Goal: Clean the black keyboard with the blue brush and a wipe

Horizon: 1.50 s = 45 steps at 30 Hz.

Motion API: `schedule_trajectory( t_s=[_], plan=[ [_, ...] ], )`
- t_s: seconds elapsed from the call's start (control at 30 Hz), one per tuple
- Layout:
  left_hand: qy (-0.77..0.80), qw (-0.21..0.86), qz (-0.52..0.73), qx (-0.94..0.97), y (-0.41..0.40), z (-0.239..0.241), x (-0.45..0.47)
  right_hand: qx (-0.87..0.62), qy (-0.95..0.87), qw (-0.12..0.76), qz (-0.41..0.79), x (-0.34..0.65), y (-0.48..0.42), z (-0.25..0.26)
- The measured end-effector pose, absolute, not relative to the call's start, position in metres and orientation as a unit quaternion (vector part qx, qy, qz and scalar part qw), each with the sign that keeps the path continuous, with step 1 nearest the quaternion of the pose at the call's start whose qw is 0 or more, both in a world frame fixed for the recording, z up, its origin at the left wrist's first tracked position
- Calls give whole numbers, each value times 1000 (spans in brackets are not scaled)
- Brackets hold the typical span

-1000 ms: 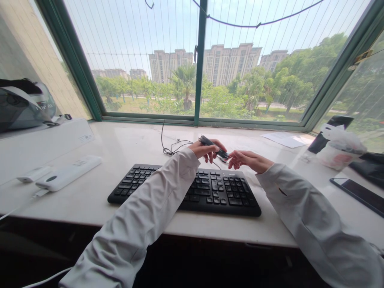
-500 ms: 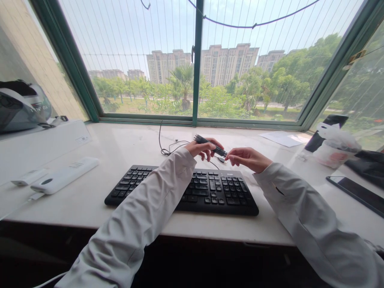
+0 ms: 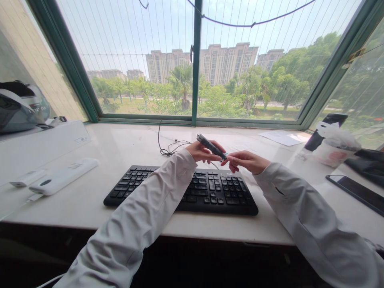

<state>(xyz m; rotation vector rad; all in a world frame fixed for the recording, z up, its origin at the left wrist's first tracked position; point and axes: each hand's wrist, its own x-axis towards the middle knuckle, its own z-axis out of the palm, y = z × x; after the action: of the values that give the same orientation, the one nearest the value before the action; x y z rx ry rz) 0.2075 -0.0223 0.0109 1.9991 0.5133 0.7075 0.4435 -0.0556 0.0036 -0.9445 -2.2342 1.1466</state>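
My left hand [image 3: 207, 152] is closed around a dark bar-shaped device [image 3: 210, 146], its far end tilted up to the left. I cannot make out its exact kind. My right hand [image 3: 244, 161] pinches a small USB plug [image 3: 226, 155] at the near right end of the bar. Fingers hide most of the plug, and I cannot tell whether it sits in the bar. A thin black cable [image 3: 215, 165] runs from under the hands. Below lies a black keyboard [image 3: 223, 192], partly covered by my left sleeve.
A coiled black cable [image 3: 166, 152] lies behind the keyboard. At left are a white power bank [image 3: 64, 177] and a helmet [image 3: 22, 106] on a white box [image 3: 45, 148]. A phone [image 3: 358, 194], a bagged cup [image 3: 334, 150] and paper [image 3: 282, 138] lie at right.
My right hand has moved slightly left and down, up against the end of the bar. The bar has turned a little in my left hand. The plug, visible before, is now mostly hidden.
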Motion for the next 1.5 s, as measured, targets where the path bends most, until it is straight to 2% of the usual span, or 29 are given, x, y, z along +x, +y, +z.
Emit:
schedule_trajectory(
  t_s=[0.27, 0.47, 0.67, 0.87, 1.13, 1.5],
  plan=[
    [184, 474, 304, 805, -28, 7, 217, -353, -792, 223, 446, 440, -58, 4],
    [175, 489, 310, 796, -23, 2, 217, -362, -825, 201, 386, 447, -57, 7],
    [167, 495, 243, 817, -16, -3, 215, -364, -844, 177, 351, 455, -51, -5],
    [228, 541, 216, 780, -20, -3, 218, -380, -834, 179, 356, 449, -49, -11],
    [308, 528, 286, 738, -25, -2, 229, -406, -824, 196, 343, 446, -46, -19],
    [285, 517, 318, 742, -26, -9, 236, -394, -851, 184, 295, 455, -45, -11]
  ],
)
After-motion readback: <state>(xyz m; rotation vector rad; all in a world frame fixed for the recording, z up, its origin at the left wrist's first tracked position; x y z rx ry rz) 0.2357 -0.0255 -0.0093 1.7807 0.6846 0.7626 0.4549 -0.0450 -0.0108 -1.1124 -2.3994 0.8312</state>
